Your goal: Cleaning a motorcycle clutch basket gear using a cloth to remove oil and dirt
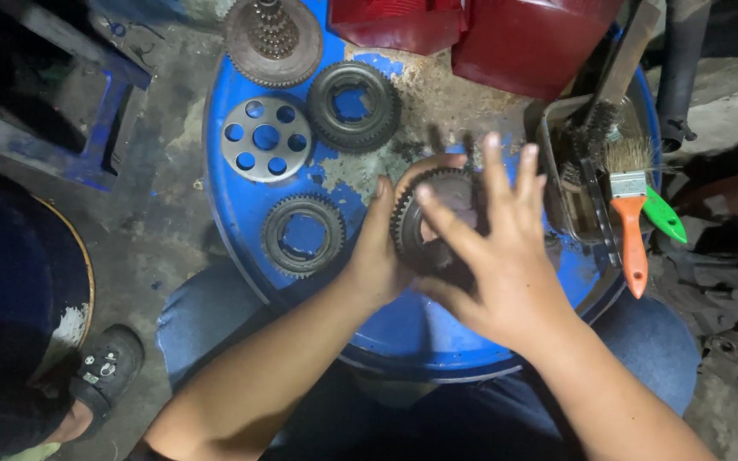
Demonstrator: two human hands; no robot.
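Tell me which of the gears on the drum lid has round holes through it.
The flat grey disc gear, upper left on the lid; the others are open rings.
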